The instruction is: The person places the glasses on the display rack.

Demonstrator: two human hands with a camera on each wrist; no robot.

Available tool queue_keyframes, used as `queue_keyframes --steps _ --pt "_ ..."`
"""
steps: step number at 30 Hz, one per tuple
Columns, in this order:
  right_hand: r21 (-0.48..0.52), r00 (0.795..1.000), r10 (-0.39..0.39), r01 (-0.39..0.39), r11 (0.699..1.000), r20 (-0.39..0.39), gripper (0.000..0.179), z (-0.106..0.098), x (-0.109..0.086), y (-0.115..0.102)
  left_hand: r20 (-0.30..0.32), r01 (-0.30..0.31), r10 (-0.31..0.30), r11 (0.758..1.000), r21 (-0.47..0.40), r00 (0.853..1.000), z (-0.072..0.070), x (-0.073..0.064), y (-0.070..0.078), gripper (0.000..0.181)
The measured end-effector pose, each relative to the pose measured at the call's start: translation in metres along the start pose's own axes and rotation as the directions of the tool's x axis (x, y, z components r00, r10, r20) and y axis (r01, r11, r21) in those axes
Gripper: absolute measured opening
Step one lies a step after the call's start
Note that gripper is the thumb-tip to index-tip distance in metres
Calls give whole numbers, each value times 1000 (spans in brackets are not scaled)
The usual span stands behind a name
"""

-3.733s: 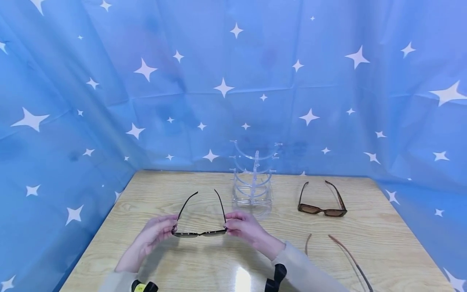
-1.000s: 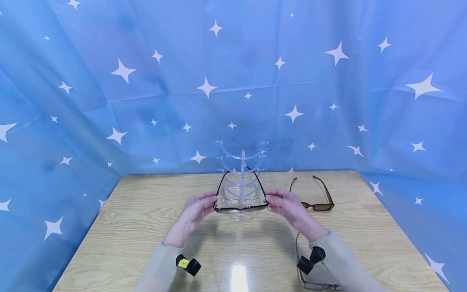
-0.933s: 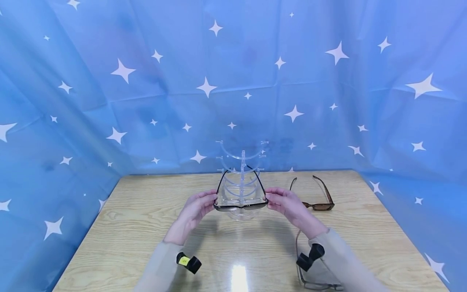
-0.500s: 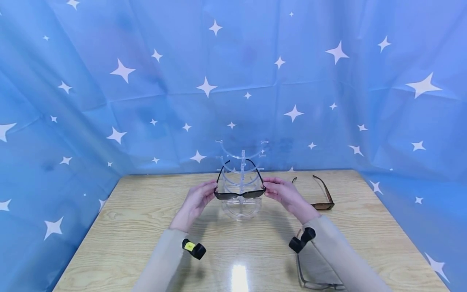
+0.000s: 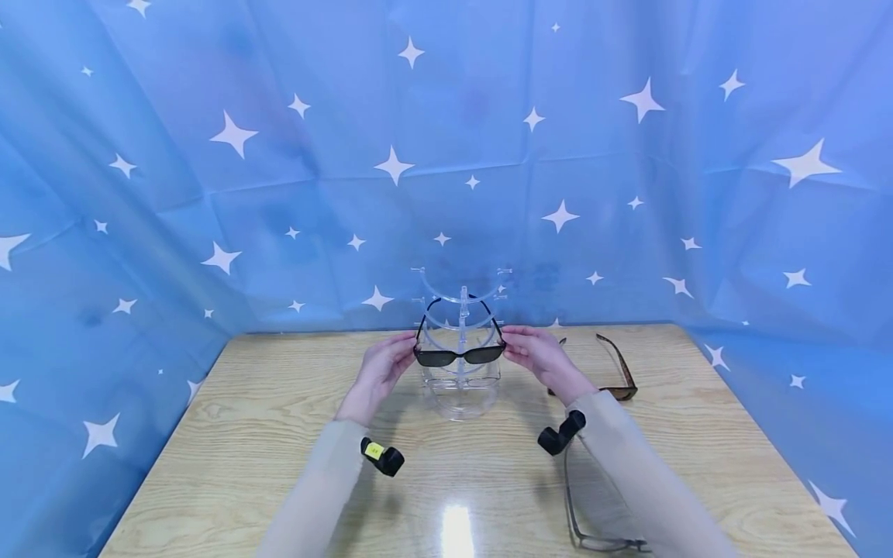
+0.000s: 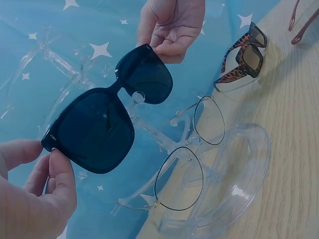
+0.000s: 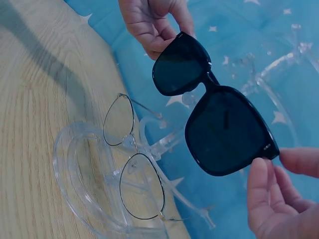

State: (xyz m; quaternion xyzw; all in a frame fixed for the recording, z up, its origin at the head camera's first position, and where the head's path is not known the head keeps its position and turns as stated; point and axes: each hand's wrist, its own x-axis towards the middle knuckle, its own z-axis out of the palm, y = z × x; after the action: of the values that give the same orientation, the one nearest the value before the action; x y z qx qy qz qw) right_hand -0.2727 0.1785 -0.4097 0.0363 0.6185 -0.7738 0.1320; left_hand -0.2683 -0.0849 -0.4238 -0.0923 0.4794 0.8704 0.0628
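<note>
Black sunglasses (image 5: 437,358) with dark lenses are held in front of the clear display stand (image 5: 460,415), temples spread around its upper part. My left hand (image 5: 380,368) pinches the frame's left outer corner between thumb and fingers, and my right hand (image 5: 540,356) pinches the right corner. Both wrist views show the sunglasses (image 7: 224,129) from the front, above thin wire-rimmed glasses (image 6: 179,179) on the stand's lowest level. The stand's upper curved arms carry no glasses. Behind the black lenses, part of the stand is hidden.
Tortoiseshell sunglasses (image 5: 621,393) rest on the wooden table (image 5: 230,465) to the right, partly behind my right hand. Nearer the front, another pair of glasses (image 5: 603,545) lies partly under my right sleeve. A blue star-printed curtain (image 5: 335,201) hangs behind the table.
Both hands have carried the black sunglasses from left of the stand to its front, then farther in and higher along it. The lenses have turned to face me more. The grip stays the same.
</note>
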Motion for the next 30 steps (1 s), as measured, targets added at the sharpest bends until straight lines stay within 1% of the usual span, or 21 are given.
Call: queue_keyframes --steps 2,5,9,12,18,19,23,25,27,30 --pt "9 1000 7 -7 1000 -9 42 0 2 0 -9 1 -1 1000 -12 1000 0 2 -1 39" --pt "23 1000 18 -17 1000 -24 44 -1 5 1 -22 -8 8 1000 -12 1000 1 4 -4 36" --pt "27 999 23 -22 999 -33 42 -1 7 3 -44 -18 19 1000 5 999 1 7 -7 28" --pt "22 999 24 -24 999 -35 41 -1 8 4 -58 -14 15 1000 18 998 -1 9 -9 23" --pt "18 998 26 -26 1000 -49 39 -2 10 9 -63 -6 9 999 36 998 -2 11 -13 37" --pt "17 998 26 -25 1000 -50 40 -2 10 9 -66 -6 8 999 35 998 -2 11 -13 37" --pt "19 998 27 -26 999 -52 40 -3 12 11 -64 0 2 1000 28 998 -3 13 -14 21" --pt "22 998 28 -27 999 -53 42 -3 12 11 -61 6 -4 1000 24 998 -3 13 -14 18" --pt "23 998 29 -28 999 -53 44 -4 13 12 -53 16 -15 999 28 998 -4 13 -14 23" --pt "24 998 27 -26 999 -55 44 -4 13 13 -43 24 -23 999 43 999 -4 12 -14 37"
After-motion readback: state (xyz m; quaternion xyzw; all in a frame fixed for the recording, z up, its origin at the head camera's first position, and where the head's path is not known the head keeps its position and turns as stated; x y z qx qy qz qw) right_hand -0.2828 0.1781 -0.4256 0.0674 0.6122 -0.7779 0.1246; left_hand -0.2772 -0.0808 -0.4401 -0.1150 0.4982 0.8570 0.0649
